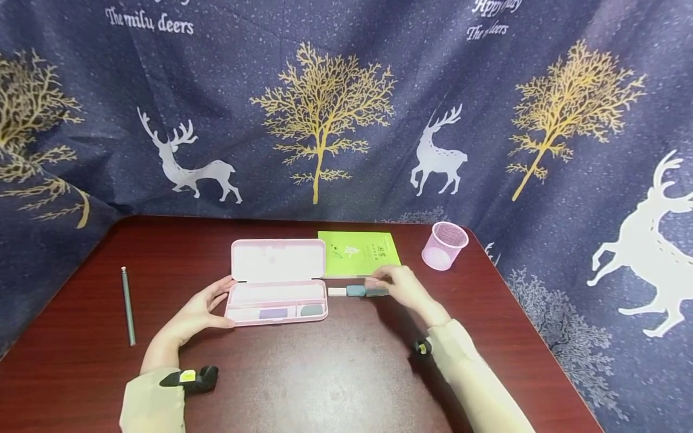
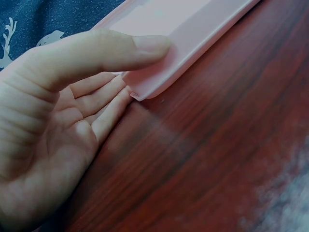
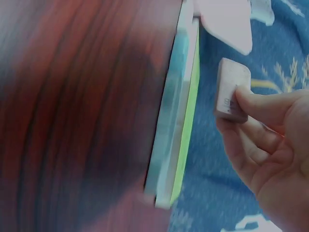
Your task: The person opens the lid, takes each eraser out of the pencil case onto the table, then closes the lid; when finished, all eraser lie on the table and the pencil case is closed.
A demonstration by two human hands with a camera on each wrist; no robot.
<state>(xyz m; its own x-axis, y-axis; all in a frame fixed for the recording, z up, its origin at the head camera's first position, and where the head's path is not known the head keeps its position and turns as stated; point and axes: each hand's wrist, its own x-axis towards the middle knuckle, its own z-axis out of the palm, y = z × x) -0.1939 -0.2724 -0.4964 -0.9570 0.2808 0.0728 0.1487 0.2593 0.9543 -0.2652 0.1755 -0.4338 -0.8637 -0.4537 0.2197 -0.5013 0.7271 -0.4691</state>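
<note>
The pink pencil case (image 1: 277, 323) lies with its lid (image 1: 278, 260) raised. Its tray holds a purple piece (image 1: 273, 313) and a dark green eraser (image 1: 311, 310). At its left end, my left hand (image 1: 197, 310) grips the case, thumb on the near wall and fingers round the end. My right hand (image 3: 270, 140) pinches a pale printed eraser (image 3: 234, 89) between thumb and fingers, lifted off the table. Beneath it, a row on the table shows a white eraser (image 1: 337, 292), a teal eraser (image 1: 355, 291) and another teal piece (image 1: 377, 292), partly under the hand.
A green book (image 1: 357, 252) lies behind the row. The pink mesh pen cup (image 1: 444, 246) stands at the back right. A dark green pencil (image 1: 128, 307) lies at the left of the brown table (image 1: 303, 373). A patterned blue cloth (image 1: 216, 90) hangs behind.
</note>
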